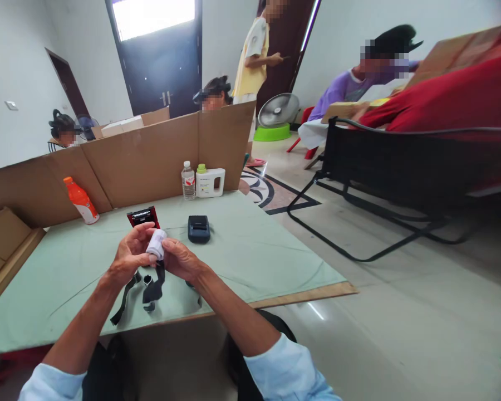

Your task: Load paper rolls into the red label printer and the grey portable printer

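A small white paper roll (156,244) is held between my two hands above the table. My left hand (134,249) grips it from the left, thumb below and fingers above. My right hand (180,257) pinches its right side with closed fingers. Just behind the hands sits a red and black device with its lid raised (143,216). To their right lies a dark, boxy portable printer (199,229), its lid down. Under and in front of the hands are black straps (153,291) with small ring-shaped parts.
On the pale green table (242,245) stand an orange bottle (81,200), a clear water bottle (188,181) and a white jug (211,182), along a cardboard screen (150,159). A black folding chair (384,167) with a person in red is at right. Other people sit or stand beyond.
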{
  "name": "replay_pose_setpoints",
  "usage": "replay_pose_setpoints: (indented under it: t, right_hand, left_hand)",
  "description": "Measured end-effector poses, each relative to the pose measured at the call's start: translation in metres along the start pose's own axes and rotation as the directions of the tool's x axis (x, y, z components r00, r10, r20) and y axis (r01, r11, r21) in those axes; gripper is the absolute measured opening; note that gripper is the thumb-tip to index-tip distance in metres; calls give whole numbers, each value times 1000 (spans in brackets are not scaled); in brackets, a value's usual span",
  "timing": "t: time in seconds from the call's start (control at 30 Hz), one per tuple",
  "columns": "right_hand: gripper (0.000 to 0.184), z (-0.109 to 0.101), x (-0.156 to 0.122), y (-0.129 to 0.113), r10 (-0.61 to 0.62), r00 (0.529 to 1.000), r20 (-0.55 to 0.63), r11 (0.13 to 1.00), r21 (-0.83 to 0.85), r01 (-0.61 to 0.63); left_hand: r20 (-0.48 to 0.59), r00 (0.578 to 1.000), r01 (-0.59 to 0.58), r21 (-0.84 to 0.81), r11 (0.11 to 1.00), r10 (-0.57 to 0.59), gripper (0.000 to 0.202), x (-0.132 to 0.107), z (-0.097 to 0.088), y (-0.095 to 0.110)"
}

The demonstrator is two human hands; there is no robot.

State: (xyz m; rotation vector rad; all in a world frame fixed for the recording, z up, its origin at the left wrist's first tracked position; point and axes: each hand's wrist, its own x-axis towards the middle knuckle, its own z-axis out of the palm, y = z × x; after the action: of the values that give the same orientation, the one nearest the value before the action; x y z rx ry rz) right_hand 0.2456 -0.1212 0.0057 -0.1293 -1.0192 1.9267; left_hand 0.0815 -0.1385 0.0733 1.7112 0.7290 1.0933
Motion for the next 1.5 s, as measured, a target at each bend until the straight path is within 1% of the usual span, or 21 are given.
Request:
replay_pose_setpoints:
  t: [0.07,0.13,0.23,0.3,0.37,0.43,0.47,0.53,0.6,0.67,0.73,0.8,0.87,0.93,1.0,1.07,1.17,1.23,1.3,1.37,1.5]
  right_hand:
    - [51,-4,0,-5,83,997,-2,994,-74,-82]
    - [46,-8,1,-11,143,989,-24,970,-195,-145]
    - [44,-7,3,-14,105,994,-31,962,-249,-110]
    - [50,-1,4,-10,40,999,-20,986,-163,-42]
    - [57,4,4,-6,-18,1000,-12,998,-64,17]
    - [61,6,4,-5,-42,999,7,999,-22,42]
    - [61,6,4,-6,-32,999,19,999,-33,32]
    - [57,2,3,-10,28,999,26,995,-101,-25]
    - [52,-2,4,-12,86,996,24,984,-160,-81]
    - [51,-3,6,-9,75,997,20,988,-140,-72]
    - [54,0,8,-1,2,1000,-5,999,-46,-2]
    - [56,4,10,7,-71,997,-39,997,42,72]
    - [57,4,9,8,-79,996,-27,996,48,81]
    - [56,1,7,2,-15,1000,1,999,-38,15]
    - [53,-4,6,-4,73,997,-1,987,-145,-72]
    - [52,-7,7,-6,92,996,-15,980,-174,-93]
    - [55,-3,14,4,-16,999,-30,999,-44,14]
    - [55,0,19,11,-80,996,-39,995,51,82]
    - [54,-1,21,14,-78,997,-11,994,80,79]
    - [51,-6,19,11,-14,1000,18,1000,24,14]
    - [48,-14,15,4,96,995,-18,989,-112,-98]
  left_hand:
    - [165,985,6,233,973,-45,72,6,-5,19]
    - [288,954,-79,506,859,-82,64,16,-10,45]
    - [320,945,-172,653,737,-63,59,23,-6,63]
    - [254,967,-160,574,803,11,66,20,1,51]
    - [122,989,-124,350,928,86,73,13,8,31]
    - [4,996,-93,123,988,93,73,8,9,18]
    - [10,998,-70,97,993,70,73,7,7,19]
    - [128,992,-36,255,966,3,75,10,1,31]
    - [241,969,-78,489,869,-48,69,16,-4,49]
    - [259,965,-113,573,812,-48,66,20,-4,54]
    - [184,983,-93,478,873,4,71,17,1,42]
    - [49,997,-61,237,970,51,76,10,7,23]
    - [-1,999,-44,70,997,44,77,6,7,13]
    - [105,994,-34,192,981,14,76,9,1,22]
    - [241,970,-81,467,880,-39,71,18,-6,42]
    - [300,951,-129,610,782,-77,67,26,-8,57]
    - [207,978,-85,503,860,-25,73,24,0,45]
    - [40,999,-29,250,968,20,75,15,8,22]
    - [-68,998,3,53,999,1,74,8,9,5]
    - [-10,1000,27,109,994,-26,74,7,4,5]
    - [223,972,-49,484,874,-70,66,21,-11,31]
